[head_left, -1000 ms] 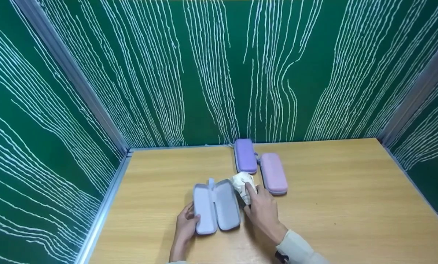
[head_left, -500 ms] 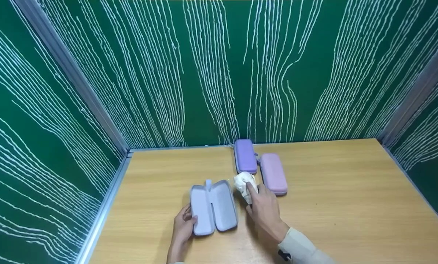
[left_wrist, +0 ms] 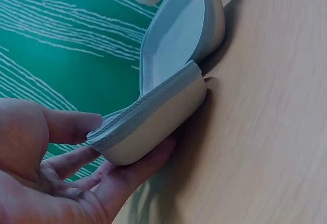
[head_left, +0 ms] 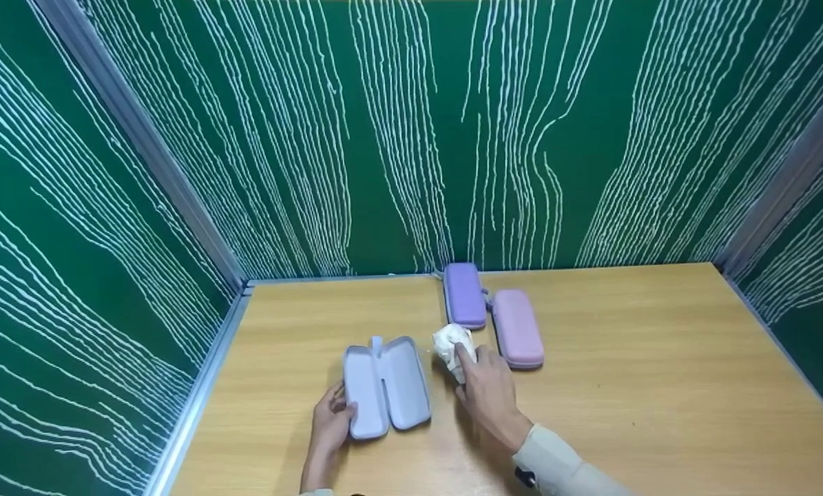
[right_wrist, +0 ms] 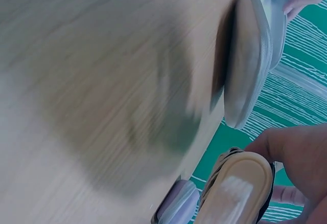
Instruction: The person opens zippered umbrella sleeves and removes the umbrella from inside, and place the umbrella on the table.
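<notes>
My left hand [head_left: 330, 421] holds an open, pale grey-lilac zip case [head_left: 406, 386] by its left half. In the left wrist view the thumb [left_wrist: 71, 126] lies on the zip edge, with fingers under the shell. The case's two halves are spread and show a bare lining. To its right, my right hand [head_left: 490, 394] grips a white, crumpled-looking item [head_left: 449, 341] over the table. The right wrist view shows that item's flat beige oval underside [right_wrist: 232, 196], with a whitish patch and a ribbed, dark border; I cannot tell its kind.
Behind the right hand lie a closed purple zip case [head_left: 464, 293] and a closed pink zip case [head_left: 518, 327], side by side. The wooden table [head_left: 659, 386] ends at green panels [head_left: 397, 138] with white wavy lines, and metal posts [head_left: 170, 158] stand at the corners.
The open case has shifted left with my left hand, widening the gap to the white item. My right hand still grips that item, slightly farther left. The purple and pink cases stay put.
</notes>
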{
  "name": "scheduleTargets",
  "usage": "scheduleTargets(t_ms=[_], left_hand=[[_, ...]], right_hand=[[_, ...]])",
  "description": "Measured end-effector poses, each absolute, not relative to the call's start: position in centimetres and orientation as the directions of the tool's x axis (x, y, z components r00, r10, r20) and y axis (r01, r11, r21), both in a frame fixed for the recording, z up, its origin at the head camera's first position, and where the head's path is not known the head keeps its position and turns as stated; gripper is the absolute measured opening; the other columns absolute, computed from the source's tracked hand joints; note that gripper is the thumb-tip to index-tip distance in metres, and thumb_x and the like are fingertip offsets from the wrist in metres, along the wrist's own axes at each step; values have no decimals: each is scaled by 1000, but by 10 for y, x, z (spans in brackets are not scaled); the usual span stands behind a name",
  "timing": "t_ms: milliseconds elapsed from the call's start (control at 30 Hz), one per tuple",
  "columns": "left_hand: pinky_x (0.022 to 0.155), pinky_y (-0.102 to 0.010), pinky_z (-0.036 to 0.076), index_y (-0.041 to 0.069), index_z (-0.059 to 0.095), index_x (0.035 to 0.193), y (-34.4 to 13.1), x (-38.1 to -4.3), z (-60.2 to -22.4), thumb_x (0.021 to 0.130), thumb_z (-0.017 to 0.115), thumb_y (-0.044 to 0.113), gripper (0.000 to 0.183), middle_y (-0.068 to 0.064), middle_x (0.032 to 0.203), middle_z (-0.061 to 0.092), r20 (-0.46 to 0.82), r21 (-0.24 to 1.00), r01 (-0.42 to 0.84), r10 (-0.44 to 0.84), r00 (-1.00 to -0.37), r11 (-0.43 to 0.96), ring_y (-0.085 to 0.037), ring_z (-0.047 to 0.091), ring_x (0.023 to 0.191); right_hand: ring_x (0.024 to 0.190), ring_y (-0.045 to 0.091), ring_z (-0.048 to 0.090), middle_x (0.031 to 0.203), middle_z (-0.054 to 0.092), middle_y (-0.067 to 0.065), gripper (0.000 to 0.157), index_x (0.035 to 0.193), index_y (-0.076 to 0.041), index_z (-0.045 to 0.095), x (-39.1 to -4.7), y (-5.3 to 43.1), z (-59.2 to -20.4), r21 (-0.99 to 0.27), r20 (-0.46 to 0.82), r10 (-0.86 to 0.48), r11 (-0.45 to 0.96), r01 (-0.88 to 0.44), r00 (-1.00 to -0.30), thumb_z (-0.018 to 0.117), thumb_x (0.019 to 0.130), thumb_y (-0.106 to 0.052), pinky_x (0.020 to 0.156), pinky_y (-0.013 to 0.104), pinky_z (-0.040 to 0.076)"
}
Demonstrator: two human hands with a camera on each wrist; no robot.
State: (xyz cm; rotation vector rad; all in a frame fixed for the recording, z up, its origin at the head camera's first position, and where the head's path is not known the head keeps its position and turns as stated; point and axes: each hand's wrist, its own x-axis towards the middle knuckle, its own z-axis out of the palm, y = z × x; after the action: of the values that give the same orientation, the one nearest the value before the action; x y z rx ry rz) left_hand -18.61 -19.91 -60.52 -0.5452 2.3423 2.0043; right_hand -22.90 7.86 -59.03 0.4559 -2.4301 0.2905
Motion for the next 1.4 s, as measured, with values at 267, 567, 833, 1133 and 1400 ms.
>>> scheduleTargets(t_ms=[267,567,833,1133,1400], left_hand=[[83,-38,47,-4,37,137,-217,-186,-602,85,55,-3,55,-23,113,56,-173,962,-221,-272,-947,158,-30,53,102],[82,-40,48,-4,38,137,-241,-193,-602,85,55,-4,55,-24,110,56,-198,959,-252,-327,-924,131,-29,53,99],[85,-40,46,-3,36,139,-265,-198,-599,86,53,-3,56,-25,111,55,-213,954,-269,-340,-916,129,-30,53,101],[88,-44,45,-1,35,140,-287,-205,-597,88,52,-1,55,-27,117,54,-207,942,-279,-333,-920,185,-32,53,105],[93,-45,43,3,34,142,-297,-214,-594,91,48,0,53,-25,123,50,-261,936,-316,-299,-918,153,-34,50,112]], right_hand=[[65,28,48,78,48,12,70,119,-11,56,-230,62,-592,-88,605,-260,918,-388,-753,79,53,-19,59,40,43],[67,28,50,81,49,14,72,120,-10,56,-231,43,-596,-98,572,-290,904,-416,-767,83,54,-20,62,39,45],[70,28,51,83,49,13,69,121,-11,56,-232,28,-596,-104,556,-304,898,-427,-773,81,58,-19,65,38,45],[67,27,52,79,50,12,69,119,-12,55,-235,11,-597,-78,538,-306,910,-408,-786,83,56,-24,60,37,45],[68,28,52,79,51,13,68,119,-10,55,-240,-2,-598,-118,535,-282,908,-401,-796,81,58,-23,61,38,46]])
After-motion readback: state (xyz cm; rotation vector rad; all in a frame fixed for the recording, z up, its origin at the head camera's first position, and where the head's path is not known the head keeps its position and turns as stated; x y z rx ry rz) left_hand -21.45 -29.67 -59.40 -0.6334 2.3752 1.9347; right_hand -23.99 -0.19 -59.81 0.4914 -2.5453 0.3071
